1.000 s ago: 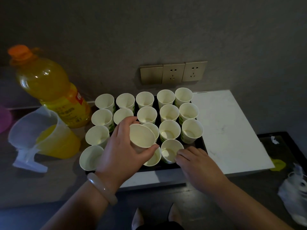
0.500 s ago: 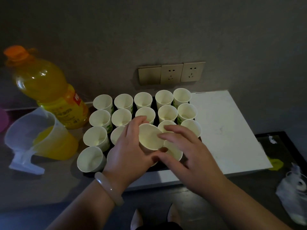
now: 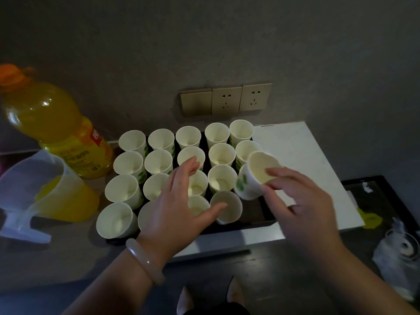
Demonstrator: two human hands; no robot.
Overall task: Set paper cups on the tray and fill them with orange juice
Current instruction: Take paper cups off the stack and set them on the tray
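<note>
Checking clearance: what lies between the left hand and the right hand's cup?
Head view: a third-row cup and a front-row cup, both upright on the tray.

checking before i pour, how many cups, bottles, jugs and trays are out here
paper cups: 20 (19 on the tray, one mostly hidden; 1 in the right hand)
juice bottle: 1
jug: 1
tray: 1
total: 23
</note>
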